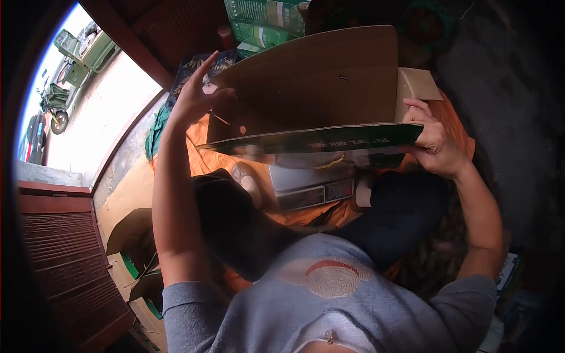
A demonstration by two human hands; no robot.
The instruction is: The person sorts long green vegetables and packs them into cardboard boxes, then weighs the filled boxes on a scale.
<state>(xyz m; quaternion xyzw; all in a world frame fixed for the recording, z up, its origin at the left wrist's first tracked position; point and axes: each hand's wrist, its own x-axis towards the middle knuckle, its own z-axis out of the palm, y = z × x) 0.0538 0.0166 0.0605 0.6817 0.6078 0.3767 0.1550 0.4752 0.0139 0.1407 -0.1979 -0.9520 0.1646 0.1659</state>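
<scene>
A cardboard box (318, 82), brown inside and dark green with pale printed characters on its near outer wall, is tilted so that I look into it. On its right side my right hand (434, 141) is closed around the corner by the near wall, thumb below and fingers above. A brown flap (421, 84) sticks out just above that hand. My left hand (199, 93) is at the box's left end with thumb and fingers spread apart. Below the box, between my legs, sits a silver weighing scale (312, 187), its upper part partly hidden by the box.
An orange sheet (456, 126) covers the floor under the box. Green printed packages (265, 23) stand behind it. Opened cardboard boxes (126, 247) lie at my left, near a dark red door panel (67, 253). A vehicle (56, 109) stands outside the doorway.
</scene>
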